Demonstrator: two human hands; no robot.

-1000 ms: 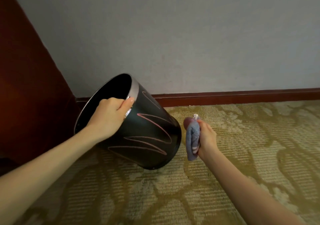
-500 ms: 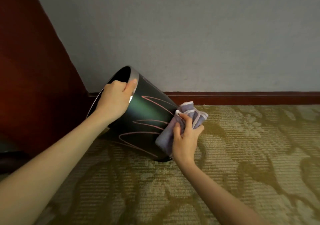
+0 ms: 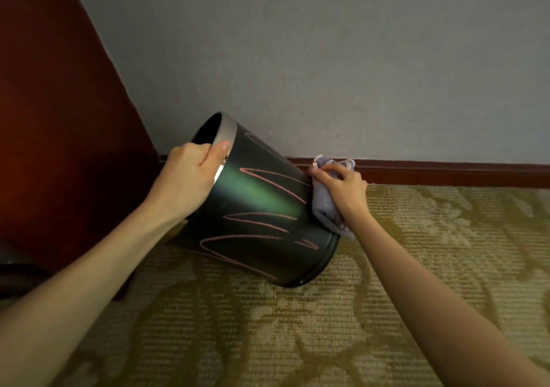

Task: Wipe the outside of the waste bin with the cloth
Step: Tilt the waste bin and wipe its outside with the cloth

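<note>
A black waste bin with a silver rim and pink zigzag scribbles on its side is tilted, its mouth up to the left and its base edge on the carpet. My left hand grips the rim, thumb on the outside. My right hand holds a crumpled grey-lilac cloth and presses it against the bin's upper right side, near the base. Part of the cloth sticks out above and below my fingers.
A patterned olive carpet covers the floor. A grey wall with a dark red skirting board runs just behind the bin. A dark red wooden panel stands at the left, close to the bin's mouth.
My right hand brought the cloth from beside the bin onto its side, then slid it up toward the far right side. The bin has tilted a little more upright in my left hand.
</note>
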